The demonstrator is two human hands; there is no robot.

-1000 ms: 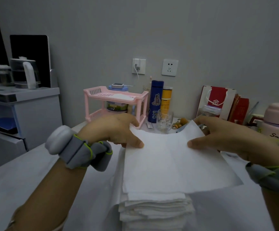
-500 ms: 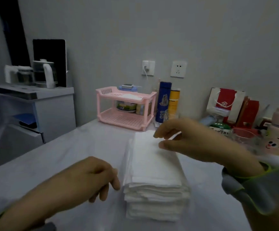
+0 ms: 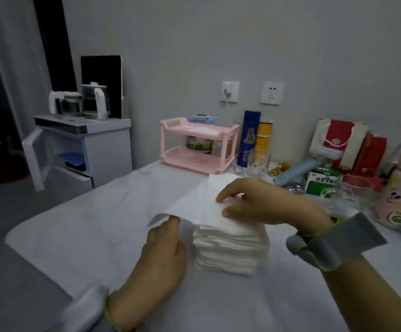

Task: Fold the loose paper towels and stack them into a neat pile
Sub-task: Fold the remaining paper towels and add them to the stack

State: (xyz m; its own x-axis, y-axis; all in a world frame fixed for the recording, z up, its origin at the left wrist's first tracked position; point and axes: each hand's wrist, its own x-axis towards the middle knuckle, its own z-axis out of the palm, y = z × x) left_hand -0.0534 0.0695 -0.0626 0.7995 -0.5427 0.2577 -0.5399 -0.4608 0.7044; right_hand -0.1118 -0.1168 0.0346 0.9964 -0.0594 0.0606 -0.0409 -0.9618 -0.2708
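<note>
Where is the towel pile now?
Head view, centre: the pile sits on the table, under a loose sheet; left hand pinches that sheet's corner beside it, right hand rests on top.
</note>
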